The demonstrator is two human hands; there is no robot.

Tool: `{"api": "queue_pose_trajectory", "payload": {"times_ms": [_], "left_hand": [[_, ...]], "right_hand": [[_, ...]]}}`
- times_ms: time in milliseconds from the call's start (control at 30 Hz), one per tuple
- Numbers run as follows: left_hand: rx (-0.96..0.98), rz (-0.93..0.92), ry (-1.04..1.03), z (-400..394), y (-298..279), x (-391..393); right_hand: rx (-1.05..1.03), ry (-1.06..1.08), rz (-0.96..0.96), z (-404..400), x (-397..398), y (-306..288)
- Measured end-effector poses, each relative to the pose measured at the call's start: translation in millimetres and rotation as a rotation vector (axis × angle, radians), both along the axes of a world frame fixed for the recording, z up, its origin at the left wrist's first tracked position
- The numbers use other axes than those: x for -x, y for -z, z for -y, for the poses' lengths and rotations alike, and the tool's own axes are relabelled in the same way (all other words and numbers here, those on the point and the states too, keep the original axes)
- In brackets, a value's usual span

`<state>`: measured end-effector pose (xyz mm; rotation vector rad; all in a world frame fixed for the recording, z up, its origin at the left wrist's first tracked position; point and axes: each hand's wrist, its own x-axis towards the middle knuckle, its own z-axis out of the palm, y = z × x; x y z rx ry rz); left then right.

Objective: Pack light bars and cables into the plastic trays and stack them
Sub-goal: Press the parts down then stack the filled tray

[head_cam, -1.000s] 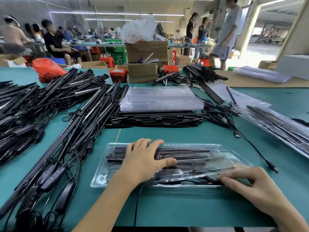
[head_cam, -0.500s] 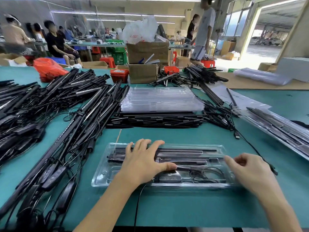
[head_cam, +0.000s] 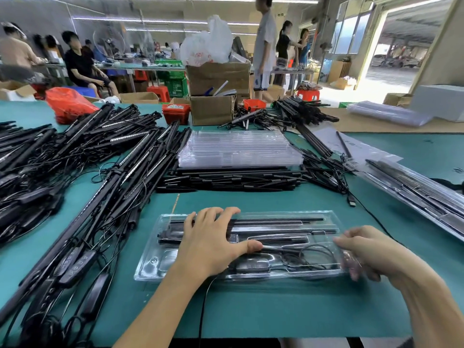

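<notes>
A clear plastic tray (head_cam: 155, 262) lies on the green mat in front of me, with black light bars (head_cam: 276, 219) in its long slots and a coiled cable (head_cam: 308, 257) in its right pocket. My left hand (head_cam: 211, 242) presses flat on the tray's left-centre, fingers spread and thumb pointing right. At the tray's right end, my right hand (head_cam: 376, 252) pinches the edge: the thumb is on top, and the blurred fingers show through the plastic.
A stack of empty clear trays (head_cam: 238, 149) sits behind a row of black bars (head_cam: 226, 179). Tangled light bars with cables (head_cam: 100, 172) cover the left side. Packed trays (head_cam: 414, 187) lean at the right, with a loose USB plug (head_cam: 351, 200) nearby. A cardboard box (head_cam: 212, 109) stands farther back.
My right hand left the tray's front right corner, rose to the right end and curled onto the edge. The skewed clear cover now lies flush. My left hand stayed put.
</notes>
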<state>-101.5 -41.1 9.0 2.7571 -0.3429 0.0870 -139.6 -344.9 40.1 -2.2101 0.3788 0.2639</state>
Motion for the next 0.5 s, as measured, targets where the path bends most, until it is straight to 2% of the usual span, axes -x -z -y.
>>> {"api": "queue_pose_trajectory", "payload": {"times_ms": [333, 500], "left_hand": [[0.023, 0.014, -0.015, 0, -2, -1], [0.021, 0.024, -0.012, 0, -1, -3]], "right_hand": [[-0.331, 0.022, 0.008, 12, 9, 5], [-0.213, -0.056, 0.082, 9, 10, 9]]}}
